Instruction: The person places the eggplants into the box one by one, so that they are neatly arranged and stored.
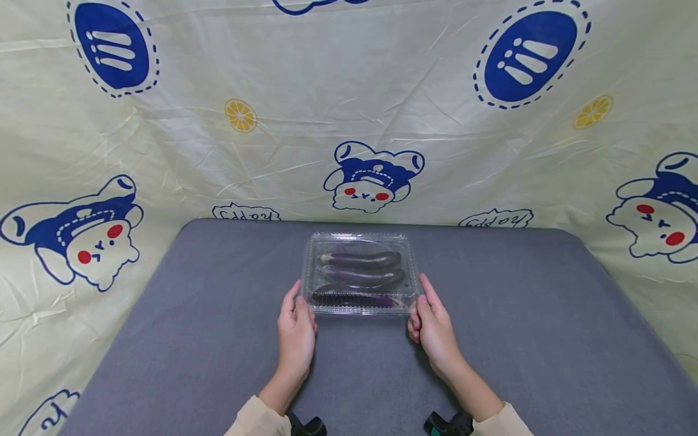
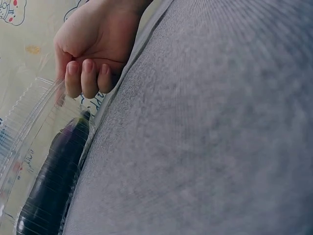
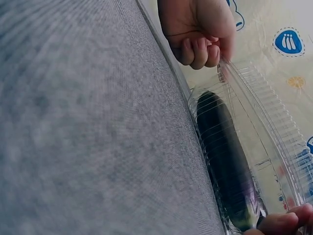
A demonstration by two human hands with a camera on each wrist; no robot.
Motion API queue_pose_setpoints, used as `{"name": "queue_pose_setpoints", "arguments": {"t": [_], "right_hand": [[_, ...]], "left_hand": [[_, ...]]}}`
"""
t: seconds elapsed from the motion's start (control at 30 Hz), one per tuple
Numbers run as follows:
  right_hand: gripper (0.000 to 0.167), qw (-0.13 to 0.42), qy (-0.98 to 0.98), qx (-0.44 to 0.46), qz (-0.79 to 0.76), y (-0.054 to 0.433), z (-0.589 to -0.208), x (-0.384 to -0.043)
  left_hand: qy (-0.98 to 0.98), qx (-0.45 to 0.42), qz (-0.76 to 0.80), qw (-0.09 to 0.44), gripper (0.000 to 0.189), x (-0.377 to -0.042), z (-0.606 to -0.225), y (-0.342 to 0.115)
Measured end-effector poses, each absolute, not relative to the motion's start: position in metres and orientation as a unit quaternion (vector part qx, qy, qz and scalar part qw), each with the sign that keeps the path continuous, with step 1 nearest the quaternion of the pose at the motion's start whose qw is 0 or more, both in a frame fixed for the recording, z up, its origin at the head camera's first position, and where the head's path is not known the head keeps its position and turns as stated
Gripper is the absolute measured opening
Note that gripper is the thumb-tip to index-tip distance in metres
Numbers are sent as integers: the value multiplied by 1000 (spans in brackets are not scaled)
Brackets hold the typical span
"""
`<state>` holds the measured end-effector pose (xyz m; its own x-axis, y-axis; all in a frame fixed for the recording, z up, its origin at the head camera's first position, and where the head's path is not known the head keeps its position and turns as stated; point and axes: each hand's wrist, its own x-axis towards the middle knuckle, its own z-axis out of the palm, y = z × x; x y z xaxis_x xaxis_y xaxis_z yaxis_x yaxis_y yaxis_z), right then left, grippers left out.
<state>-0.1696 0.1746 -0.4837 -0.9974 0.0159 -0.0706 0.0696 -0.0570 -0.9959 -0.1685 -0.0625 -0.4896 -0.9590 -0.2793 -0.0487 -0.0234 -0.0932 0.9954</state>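
Note:
A clear plastic clamshell box is held level in the middle, close over the grey table. Inside lie long dark purple eggplants, side by side, seen through the lid. At the box's left edge my left hand grips the rim, thumb on top. My right hand pinches the opposite rim, its other fingers curled under. The left wrist view shows the right hand at the box corner, with an eggplant behind the ribbed wall. In the right wrist view, the left hand pinches the far corner.
A grey cloth covers the table. Behind it and at both sides hangs a pale printed curtain with blue figures and orange slices. Dark wrist devices sit by both sleeves.

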Motion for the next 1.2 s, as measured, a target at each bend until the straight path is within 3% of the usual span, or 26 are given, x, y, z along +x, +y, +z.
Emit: {"name": "queue_pose_setpoints", "arguments": {"t": [0.23,0.53,1.2], "right_hand": [[52,1,688,45,-725,173,-483,-172],[53,-5,683,48,-729,171,-483,-173],[53,-29,674,44,-737,168,-485,-174]], "left_hand": [[-709,137,-687,83,18,-173,-488,-62],[-702,114,-700,63,47,-178,-485,-64],[-619,105,-776,61,48,-176,-486,-63]]}}
